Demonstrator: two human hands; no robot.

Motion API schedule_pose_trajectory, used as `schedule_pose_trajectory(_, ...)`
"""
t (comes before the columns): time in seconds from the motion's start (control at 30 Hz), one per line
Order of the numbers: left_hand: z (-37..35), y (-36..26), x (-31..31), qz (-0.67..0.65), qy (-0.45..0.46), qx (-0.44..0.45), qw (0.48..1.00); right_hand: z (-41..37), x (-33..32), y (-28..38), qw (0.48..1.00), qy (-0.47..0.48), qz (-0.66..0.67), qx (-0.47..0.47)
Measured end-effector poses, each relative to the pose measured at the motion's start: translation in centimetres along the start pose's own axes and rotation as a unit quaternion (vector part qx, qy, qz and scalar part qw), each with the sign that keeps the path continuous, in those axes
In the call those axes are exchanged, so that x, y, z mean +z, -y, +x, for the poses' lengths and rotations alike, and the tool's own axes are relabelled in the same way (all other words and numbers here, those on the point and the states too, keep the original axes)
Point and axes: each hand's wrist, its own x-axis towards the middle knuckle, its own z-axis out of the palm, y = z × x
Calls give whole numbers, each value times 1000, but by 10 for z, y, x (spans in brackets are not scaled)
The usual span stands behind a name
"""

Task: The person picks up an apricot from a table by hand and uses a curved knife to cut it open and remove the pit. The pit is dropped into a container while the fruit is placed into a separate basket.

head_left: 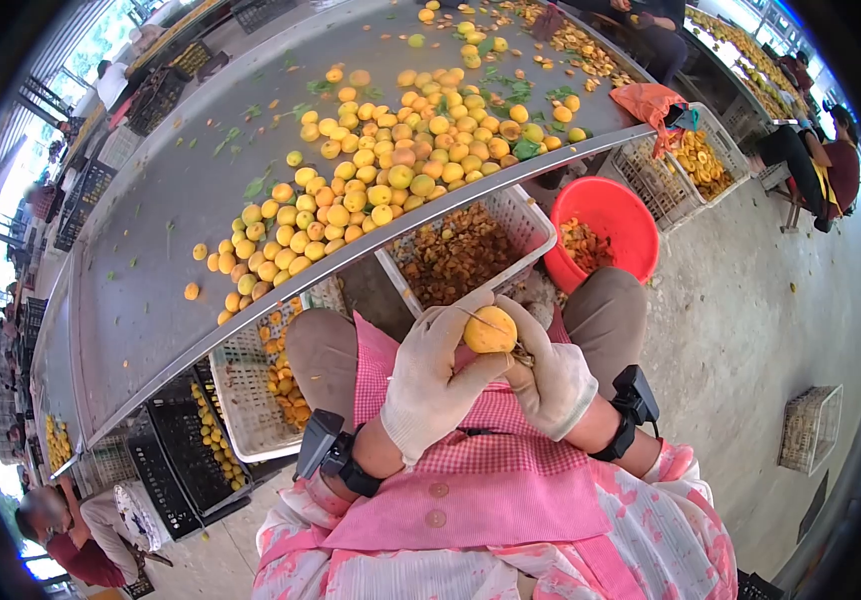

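A yellow-orange apricot [490, 331] sits between my two hands, above my lap. My left hand [435, 378], in a white glove, closes round its left side with thumb and fingers. On the other side, my gloved right hand [554, 380] is also closed, its fingertips against the fruit. A thin dark strip, like a narrow blade or wire, crosses the apricot's face and runs toward the right fingers; I cannot tell exactly what it is. Over my lap lies a pink checked apron [511, 485].
A metal sorting table [166, 270] carries a heap of apricots [401, 165] and leaves. Below its edge stand a crate of brownish pieces [458, 255], a red bucket [634, 215] and a white crate of fruit halves [243, 405]. Other people sit farther off, left and right.
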Motion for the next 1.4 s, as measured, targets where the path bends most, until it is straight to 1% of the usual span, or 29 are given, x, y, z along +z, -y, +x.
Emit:
schedule_pose_trajectory(0.07, 0, 4, 1, -122, 15, -40, 992, -1, 3, -4, 1000, -2, 0, 3)
schedule_pose_trajectory(0.1, -1, 2, 4, -122, 13, -40, 992, -1, 5, -6, 1000, -3, 2, 6)
schedule_pose_trajectory(0.13, -2, -2, 10, -332, -4, -95, 938, 0, 7, -6, 1000, -4, 2, 4)
schedule_pose_trajectory(0.17, -4, -5, 15, -526, -21, -146, 838, 1, 10, -6, 999, -42, 16, -24)
schedule_pose_trajectory(0.3, -6, 1, 20, -556, -22, -189, 809, -1, 15, -9, 993, -97, 27, -56)
schedule_pose_trajectory(0.33, -6, 0, 16, -405, -21, -138, 904, -1, 12, -9, 993, -95, 28, -57)
schedule_pose_trajectory(0.37, -5, -2, 11, -240, -18, -82, 967, -1, 7, -8, 998, -50, 16, -33)
schedule_pose_trajectory(0.4, -4, -4, 6, -240, -16, -82, 967, -1, 3, -6, 1000, -6, 4, -8)
schedule_pose_trajectory(0.47, -1, -8, 2, 45, -27, 26, 998, 0, -2, -5, 1000, 2, 7, -1)
schedule_pose_trajectory(0.5, -1, -9, 5, 45, -27, 27, 998, 0, -3, -4, 1000, 12, 10, 3)
schedule_pose_trajectory(0.53, -3, -11, 10, -208, -29, -46, 977, 0, -1, -6, 1000, 12, 10, 2)
schedule_pose_trajectory(0.57, -4, -13, 14, -446, -28, -115, 887, 0, 3, -8, 999, -14, 28, -14)
schedule_pose_trajectory(0.6, -5, -10, 17, -444, -29, -114, 888, -1, 7, -10, 998, -39, 46, -29)
schedule_pose_trajectory(0.67, -6, -5, 23, -535, -29, -135, 833, -2, 14, -11, 996, -64, 50, -34)
schedule_pose_trajectory(0.7, -7, -6, 22, -535, -31, -135, 833, -3, 16, -12, 994, -88, 52, -38)
schedule_pose_trajectory(0.77, -7, -12, 18, -411, -41, -130, 902, -2, 15, -11, 996, -72, 41, -30)
schedule_pose_trajectory(0.8, -7, -12, 15, -410, -40, -130, 902, -2, 12, -11, 998, -59, 28, -21)
schedule_pose_trajectory(0.83, -7, -12, 11, -202, -58, -68, 975, -1, 9, -10, 998, -61, 28, -20)
schedule_pose_trajectory(0.87, -6, -11, 9, 16, -71, -2, 997, 0, 4, -8, 999, -32, 38, -12)
schedule_pose_trajectory(0.9, -5, -9, 11, 16, -69, -2, 997, 0, 1, -7, 999, -1, 48, -5)
schedule_pose_trajectory(0.97, -3, -4, 13, -102, -75, -16, 992, -1, 3, -12, 998, -7, 55, -13)
schedule_pose_trajectory(1.0, -3, -7, 15, -101, -76, -15, 992, 0, 5, -14, 998, -12, 64, -21)
schedule_pose_trajectory(1.03, -5, -13, 19, -280, -89, -74, 953, 1, 5, -13, 998, -12, 65, -23)
schedule_pose_trajectory(1.07, -6, -16, 22, -449, -99, -131, 879, 1, 6, -10, 995, -22, 89, -33)
schedule_pose_trajectory(1.1, -7, -16, 21, -448, -98, -132, 878, 1, 6, -8, 992, -32, 113, -42)
schedule_pose_trajectory(1.2, -8, -9, 14, -405, -45, -151, 901, -1, 3, -11, 996, 4, 85, -17)
schedule_pose_trajectory(1.23, -8, -7, 10, -199, -60, -67, 976, 0, 1, -13, 996, 4, 86, -17)
schedule_pose_trajectory(1.27, -9, -6, 9, 17, -70, 20, 997, 1, -1, -16, 995, 24, 97, -26)
schedule_pose_trajectory(1.4, -4, -8, 9, 43, -75, 62, 994, 1, 0, -13, 996, 33, 80, 4)
